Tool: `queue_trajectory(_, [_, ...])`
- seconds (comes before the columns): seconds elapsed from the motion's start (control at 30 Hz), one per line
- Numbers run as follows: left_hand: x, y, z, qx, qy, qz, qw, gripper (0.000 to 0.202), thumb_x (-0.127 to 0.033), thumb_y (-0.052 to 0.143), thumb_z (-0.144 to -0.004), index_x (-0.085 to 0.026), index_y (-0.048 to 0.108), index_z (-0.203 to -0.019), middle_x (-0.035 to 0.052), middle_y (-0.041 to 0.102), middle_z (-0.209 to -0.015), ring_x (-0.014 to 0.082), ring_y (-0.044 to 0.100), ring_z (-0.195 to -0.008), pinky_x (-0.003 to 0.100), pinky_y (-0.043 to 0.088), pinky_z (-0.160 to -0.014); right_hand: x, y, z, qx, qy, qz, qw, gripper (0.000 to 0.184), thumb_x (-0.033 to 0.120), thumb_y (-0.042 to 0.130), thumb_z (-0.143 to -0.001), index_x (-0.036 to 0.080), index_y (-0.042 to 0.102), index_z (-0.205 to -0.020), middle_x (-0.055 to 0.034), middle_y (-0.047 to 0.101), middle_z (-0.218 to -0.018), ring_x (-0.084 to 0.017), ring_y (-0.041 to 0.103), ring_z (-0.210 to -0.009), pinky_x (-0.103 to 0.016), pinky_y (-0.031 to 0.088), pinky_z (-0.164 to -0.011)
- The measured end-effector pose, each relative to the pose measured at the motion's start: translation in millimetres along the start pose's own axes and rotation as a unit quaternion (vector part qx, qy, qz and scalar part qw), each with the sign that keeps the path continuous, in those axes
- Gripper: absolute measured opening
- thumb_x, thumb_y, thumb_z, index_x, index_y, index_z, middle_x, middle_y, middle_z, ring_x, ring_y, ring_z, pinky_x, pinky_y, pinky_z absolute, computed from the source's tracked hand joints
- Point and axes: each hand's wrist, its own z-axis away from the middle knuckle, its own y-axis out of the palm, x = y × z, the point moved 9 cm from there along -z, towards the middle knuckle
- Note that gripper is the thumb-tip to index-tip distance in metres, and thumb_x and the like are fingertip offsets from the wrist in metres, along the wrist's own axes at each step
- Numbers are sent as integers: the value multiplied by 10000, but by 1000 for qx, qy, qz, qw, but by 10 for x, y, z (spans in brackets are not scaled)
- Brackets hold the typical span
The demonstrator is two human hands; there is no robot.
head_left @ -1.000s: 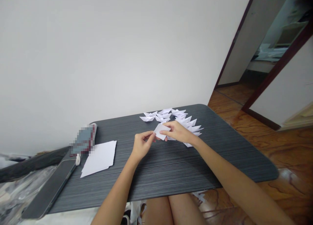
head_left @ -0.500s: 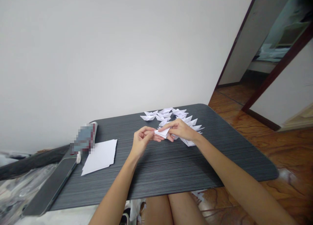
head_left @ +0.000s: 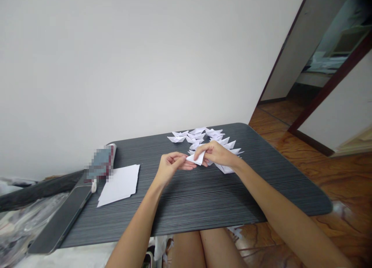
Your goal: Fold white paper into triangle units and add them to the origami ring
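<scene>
A small piece of folded white paper [head_left: 198, 159], roughly triangular, is held in the air above the dark table [head_left: 186, 206]. My left hand [head_left: 173, 162] pinches its left corner between thumb and fingers. My right hand [head_left: 215, 153] grips the right side, with a finger lying across the paper's face and other fingers behind it. Just beyond my hands several folded paper boats [head_left: 178, 137] stand in rows. Part of that group is hidden behind my right hand.
A stack of white paper sheets [head_left: 119, 184] lies on the table's left side. A pixelated object [head_left: 99, 163] and a dark flat panel [head_left: 62, 221] are along the left edge. Behind the table rises a white wall [head_left: 145, 66]; a doorway opens at the right.
My right fingers have shifted on the folded paper, and its triangular face now shows more. Both hands stay at nearly the same place over the table.
</scene>
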Motion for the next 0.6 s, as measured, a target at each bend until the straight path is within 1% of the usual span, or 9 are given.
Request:
queue_trajectory(0.1, [14, -10, 6, -3, -13, -11, 1000, 275, -297, 654, -673, -65, 584, -802, 126, 694, -703, 260, 665, -697, 393, 539, -680, -3, -5, 8, 3, 2, 13, 1000, 281, 25, 379, -625, 102, 633, -718, 18, 555, -522, -51, 486, -432, -163, 359, -437])
queue_trajectory(0.23, [23, -16, 11, -12, -18, -24, 999, 294, -304, 662, -662, -56, 591, -802, 135, 693, -707, 265, 664, -695, 405, 543, -692, 1, -4, 14, 9, -8, 33, 999, 310, 11, 366, -610, 110, 638, -721, 8, 574, -572, -49, 473, -441, -164, 368, -440])
queue_trajectory(0.43, [83, -31, 1, -27, -30, -31, 999, 284, -310, 659, -665, -63, 595, -790, 125, 693, -691, 252, 667, -673, 388, 545, -691, 25, -5, 21, 23, -34, 65, 997, 290, 24, 391, -642, 110, 655, -723, -9, 576, -629, -50, 456, -464, -164, 361, -438])
queue_trajectory(0.6, [118, -28, -10, -23, -36, -32, 999, 293, -310, 661, -664, -59, 597, -800, 116, 693, -692, 244, 667, -675, 378, 543, -697, 48, 5, 23, 31, -50, 106, 993, 300, 23, 395, -656, 117, 667, -739, -21, 587, -670, -53, 446, -475, -169, 362, -449])
